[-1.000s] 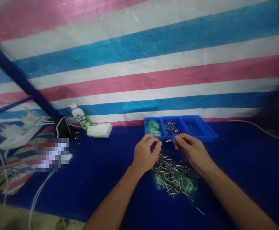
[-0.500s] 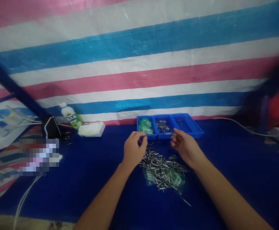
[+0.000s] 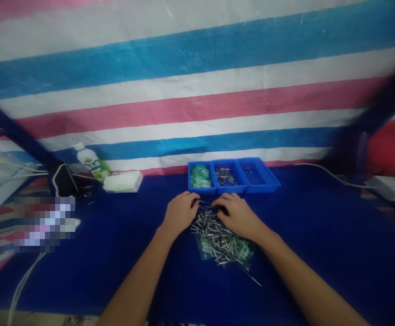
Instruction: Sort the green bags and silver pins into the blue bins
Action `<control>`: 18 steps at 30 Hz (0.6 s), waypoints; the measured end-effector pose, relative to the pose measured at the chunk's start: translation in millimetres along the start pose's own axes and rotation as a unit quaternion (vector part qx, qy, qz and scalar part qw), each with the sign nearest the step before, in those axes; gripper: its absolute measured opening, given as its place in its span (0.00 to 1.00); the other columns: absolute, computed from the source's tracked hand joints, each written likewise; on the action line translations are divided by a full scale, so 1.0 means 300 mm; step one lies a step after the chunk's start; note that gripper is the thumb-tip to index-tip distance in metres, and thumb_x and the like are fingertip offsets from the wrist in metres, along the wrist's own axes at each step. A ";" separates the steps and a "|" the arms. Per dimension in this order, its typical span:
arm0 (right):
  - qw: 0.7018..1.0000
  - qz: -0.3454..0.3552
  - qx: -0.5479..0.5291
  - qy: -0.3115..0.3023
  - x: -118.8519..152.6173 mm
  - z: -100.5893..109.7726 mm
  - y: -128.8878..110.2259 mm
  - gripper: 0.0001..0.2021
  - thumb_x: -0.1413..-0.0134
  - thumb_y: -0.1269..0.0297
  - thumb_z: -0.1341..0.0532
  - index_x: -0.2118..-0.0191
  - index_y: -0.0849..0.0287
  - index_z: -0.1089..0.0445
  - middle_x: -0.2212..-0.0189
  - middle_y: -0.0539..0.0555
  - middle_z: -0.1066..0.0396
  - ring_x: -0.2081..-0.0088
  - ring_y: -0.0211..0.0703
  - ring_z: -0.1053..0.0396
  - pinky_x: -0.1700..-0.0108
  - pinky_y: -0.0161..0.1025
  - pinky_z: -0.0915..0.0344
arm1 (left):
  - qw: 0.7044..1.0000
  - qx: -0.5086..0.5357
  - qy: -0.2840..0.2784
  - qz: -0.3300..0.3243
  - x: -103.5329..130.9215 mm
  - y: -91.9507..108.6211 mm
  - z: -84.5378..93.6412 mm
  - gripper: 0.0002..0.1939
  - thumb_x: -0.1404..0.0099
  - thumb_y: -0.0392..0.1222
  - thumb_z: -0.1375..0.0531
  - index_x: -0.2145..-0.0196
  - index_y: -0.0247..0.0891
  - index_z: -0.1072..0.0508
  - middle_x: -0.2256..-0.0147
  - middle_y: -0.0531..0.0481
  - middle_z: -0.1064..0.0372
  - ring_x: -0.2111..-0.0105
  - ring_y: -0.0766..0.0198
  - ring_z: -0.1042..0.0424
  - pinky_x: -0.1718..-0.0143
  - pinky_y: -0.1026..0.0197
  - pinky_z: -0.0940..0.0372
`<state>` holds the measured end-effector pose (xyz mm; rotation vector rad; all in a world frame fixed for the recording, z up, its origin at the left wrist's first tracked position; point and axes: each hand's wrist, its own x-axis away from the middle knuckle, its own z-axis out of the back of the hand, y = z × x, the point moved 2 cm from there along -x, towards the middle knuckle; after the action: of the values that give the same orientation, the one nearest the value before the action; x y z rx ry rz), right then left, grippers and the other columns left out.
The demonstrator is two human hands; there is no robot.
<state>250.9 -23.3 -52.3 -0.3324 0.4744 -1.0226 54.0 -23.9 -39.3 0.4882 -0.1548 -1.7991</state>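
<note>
A heap of thin silver metal pins (image 3: pixel 217 237), which look like blind rivets, lies on the blue table over green-printed clear plastic bags (image 3: pixel 206 249). At the heap's far left edge my left hand (image 3: pixel 180 212) is closed in a pinch, with a thin pin at its fingertips. My right hand (image 3: pixel 238 215) reaches over the heap's far right side, its fingers curled close to the left fingertips. Whatever the right fingers hold is too small or hidden to make out. One long pin (image 3: pixel 251 276) points out of the heap toward the front.
Behind the hands stand three joined blue bins: a left bin (image 3: pixel 189 179) with green bags, a middle bin (image 3: pixel 241 181) with pins, and a right bin (image 3: pixel 261 174) with a few pins. Leftward are a tissue pack (image 3: pixel 122 181), a bottle (image 3: pixel 90 160) and cables (image 3: pixel 27 276).
My right hand has moved left and down from beside the middle and right bins to the heap, close to my left hand. The whole view has shifted slightly.
</note>
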 end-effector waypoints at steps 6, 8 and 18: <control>0.997 0.004 0.074 -0.002 0.001 -0.007 0.013 0.10 0.35 0.66 0.42 0.58 0.51 0.22 0.55 0.53 0.26 0.53 0.53 0.34 0.57 0.48 0.42 | 0.999 -0.024 -0.026 -0.011 0.001 -0.001 -0.026 0.11 0.29 0.40 0.43 0.54 0.47 0.22 0.60 0.50 0.25 0.59 0.57 0.25 0.63 0.59 0.33; 0.996 0.004 0.087 0.001 0.002 -0.007 0.014 0.09 0.35 0.67 0.42 0.60 0.51 0.23 0.57 0.53 0.26 0.54 0.52 0.34 0.57 0.47 0.43 | 0.999 -0.024 -0.028 -0.014 0.000 -0.004 -0.033 0.10 0.29 0.40 0.43 0.56 0.47 0.21 0.61 0.50 0.26 0.60 0.56 0.25 0.63 0.58 0.33; 0.998 -0.016 0.036 0.041 0.000 0.017 0.039 0.10 0.33 0.71 0.48 0.59 0.56 0.30 0.60 0.56 0.24 0.56 0.53 0.33 0.53 0.51 0.42 | 0.995 0.078 0.011 -0.060 -0.002 0.029 -0.013 0.12 0.27 0.47 0.44 0.53 0.44 0.24 0.59 0.50 0.26 0.60 0.60 0.26 0.59 0.57 0.32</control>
<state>262.0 -17.3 -53.3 -0.2342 0.5059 -1.0843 63.4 -25.1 -39.5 0.6392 -0.2571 -1.9063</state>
